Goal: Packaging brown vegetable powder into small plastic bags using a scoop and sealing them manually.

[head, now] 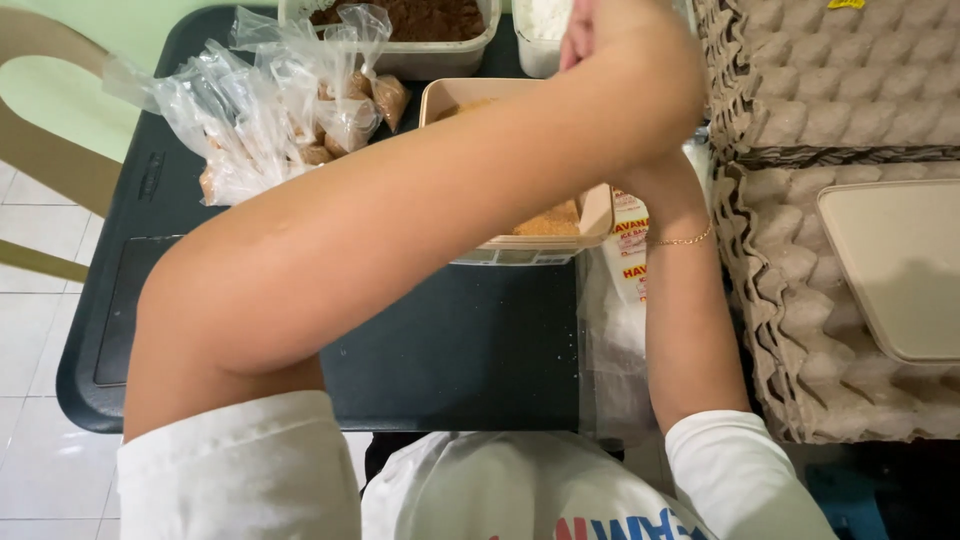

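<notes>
A: Left hand (610, 35)?
B: Raised at the top middle, forearm crossing the whole view. Blurred, partly cut by the frame edge. Fingers look bunched, but I cannot tell if it grips anything.

A: Right hand?
B: Hidden behind the left forearm. Only the right forearm and wrist show, with a thin gold bracelet (682, 239). Open or closed, cannot tell.

A: What sits under the hands?
B: A beige tub (598, 212) of tan crumbs (552, 220), on the dark worktop (460, 350). The left forearm covers most of it. The right wrist rises just beside its right rim.

A: Nearby?
B: A pile of small clear bags (270, 110) with brown filling, left of the tub, on the worktop. Behind it a clear tub of dark brown powder (420, 18), and a white container (540, 30) next to that, mostly hidden by the hand. A printed packet (628, 255) lies between the tub and the right forearm, on clear plastic (610, 350).

A: Right side?
B: Stacked grey egg trays (830, 90), with a beige lid (895, 265) lying on the lower stack.

A: Rest?
B: White sleeves, white shirt at the bottom. Tiled floor (30, 330) and a beige chair (45, 150) on the left.
</notes>
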